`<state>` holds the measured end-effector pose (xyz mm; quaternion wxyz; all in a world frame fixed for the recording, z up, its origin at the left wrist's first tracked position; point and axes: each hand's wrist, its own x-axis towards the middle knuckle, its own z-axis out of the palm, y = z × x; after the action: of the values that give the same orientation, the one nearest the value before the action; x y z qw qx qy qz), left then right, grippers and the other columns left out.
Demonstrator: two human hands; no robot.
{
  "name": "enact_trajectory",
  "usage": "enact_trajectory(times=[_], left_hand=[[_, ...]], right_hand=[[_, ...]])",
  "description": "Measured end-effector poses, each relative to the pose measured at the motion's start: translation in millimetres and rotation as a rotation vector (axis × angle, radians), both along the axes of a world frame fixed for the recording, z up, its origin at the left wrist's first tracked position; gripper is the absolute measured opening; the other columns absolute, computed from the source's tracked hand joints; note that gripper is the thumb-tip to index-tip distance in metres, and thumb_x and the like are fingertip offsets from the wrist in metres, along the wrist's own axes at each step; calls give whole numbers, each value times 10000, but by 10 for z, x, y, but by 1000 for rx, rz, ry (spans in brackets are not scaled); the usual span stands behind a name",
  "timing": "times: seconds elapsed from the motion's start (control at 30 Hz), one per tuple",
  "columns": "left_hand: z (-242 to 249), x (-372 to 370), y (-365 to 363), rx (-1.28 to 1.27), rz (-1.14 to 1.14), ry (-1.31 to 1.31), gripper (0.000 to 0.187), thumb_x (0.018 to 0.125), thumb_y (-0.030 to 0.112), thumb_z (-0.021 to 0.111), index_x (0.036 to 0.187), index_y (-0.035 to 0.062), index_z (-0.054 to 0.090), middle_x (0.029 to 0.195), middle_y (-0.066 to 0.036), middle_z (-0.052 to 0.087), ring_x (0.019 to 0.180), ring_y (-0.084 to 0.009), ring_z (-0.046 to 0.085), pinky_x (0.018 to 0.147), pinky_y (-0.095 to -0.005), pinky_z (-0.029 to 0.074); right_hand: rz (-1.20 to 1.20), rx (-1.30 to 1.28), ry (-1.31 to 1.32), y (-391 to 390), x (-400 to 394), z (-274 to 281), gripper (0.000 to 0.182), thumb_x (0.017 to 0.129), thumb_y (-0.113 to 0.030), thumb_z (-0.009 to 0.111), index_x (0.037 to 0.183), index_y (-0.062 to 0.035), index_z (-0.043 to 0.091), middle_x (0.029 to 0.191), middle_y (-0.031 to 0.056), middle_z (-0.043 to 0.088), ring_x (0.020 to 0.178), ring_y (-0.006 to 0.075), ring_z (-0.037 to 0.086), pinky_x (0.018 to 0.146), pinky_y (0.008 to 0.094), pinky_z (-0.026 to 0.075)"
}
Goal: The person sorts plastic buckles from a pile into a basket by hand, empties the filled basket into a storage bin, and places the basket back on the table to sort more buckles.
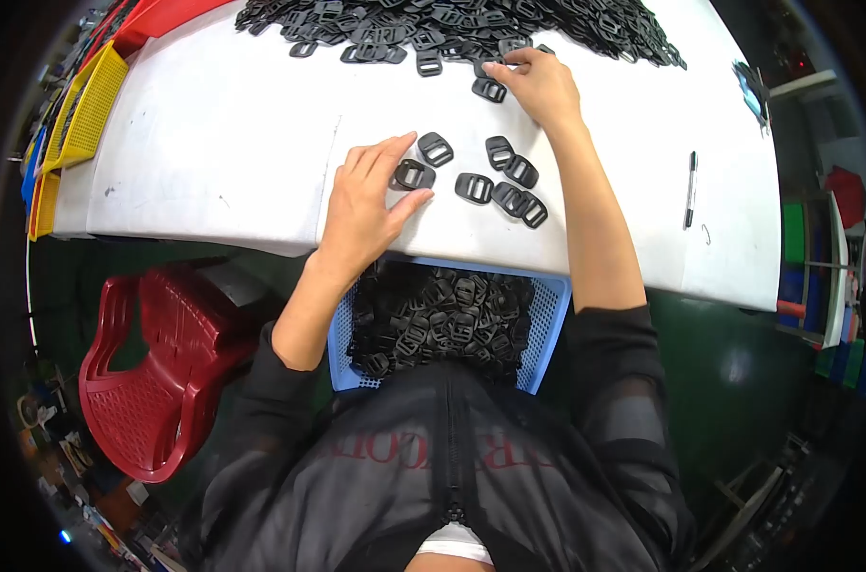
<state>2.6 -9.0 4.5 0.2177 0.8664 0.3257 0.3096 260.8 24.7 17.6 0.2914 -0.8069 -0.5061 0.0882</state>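
Observation:
My left hand (pixel 364 202) rests on the white table, thumb and fingers curled around a black plastic strap buckle (pixel 414 174). Just beyond it lies another buckle (pixel 436 149). My right hand (pixel 541 88) reaches farther out, its fingertips closed on a black buckle (pixel 480 70) that they partly hide. Under those fingers sits one more buckle (pixel 489 91). Between my two arms several loose buckles are spread, among them a buckle (pixel 474 188) lying flat. At the far side a large heap of black buckles (pixel 452 24) runs along the table.
A blue basket (pixel 550 329) full of black buckles stands below the table edge at my lap. A red plastic chair (pixel 156 367) is at left. Yellow baskets (pixel 88 110) line the table's left end. A pen (pixel 691 191) lies on the white tabletop (pixel 223 143) at right.

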Motion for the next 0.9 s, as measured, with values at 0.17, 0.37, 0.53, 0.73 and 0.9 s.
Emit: enact_trajectory(times=[0.17,0.37,0.53,0.73,0.9], left_hand=[[-46,-70,12,18,-17,-30,459,727,137,752,1162,85,615,1120,-64,622,1035,-267,532,863,-384,433],[-28,-48,-48,19,-69,-27,179,762,83,724,936,54,689,958,-56,651,908,-238,561,800,-340,466],[61,34,-181,-185,-29,-31,90,773,89,711,856,68,682,802,-60,598,778,-239,568,684,-342,466],[32,89,-12,128,-37,-58,286,765,99,711,1049,124,678,995,-45,629,875,-237,560,737,-345,467],[55,208,-171,163,-133,103,246,782,162,710,1028,154,704,1100,-25,620,962,-243,542,831,-366,450]], right_hand=[[116,252,-72,-77,44,-36,181,787,-213,714,944,-125,696,827,40,685,783,218,646,699,343,495],[187,220,-279,-1028,89,-1,160,780,-134,715,936,-112,687,896,41,639,825,215,599,713,335,484],[229,281,-252,-1519,-435,11,214,742,-191,760,929,-104,704,927,35,618,872,205,561,742,349,430],[243,277,-371,-1633,-848,-77,232,750,-228,752,949,-117,710,985,20,612,951,219,537,774,356,382],[112,248,-453,-1394,-600,-97,208,794,-254,713,961,-129,713,1024,36,619,1003,228,535,786,357,389]])
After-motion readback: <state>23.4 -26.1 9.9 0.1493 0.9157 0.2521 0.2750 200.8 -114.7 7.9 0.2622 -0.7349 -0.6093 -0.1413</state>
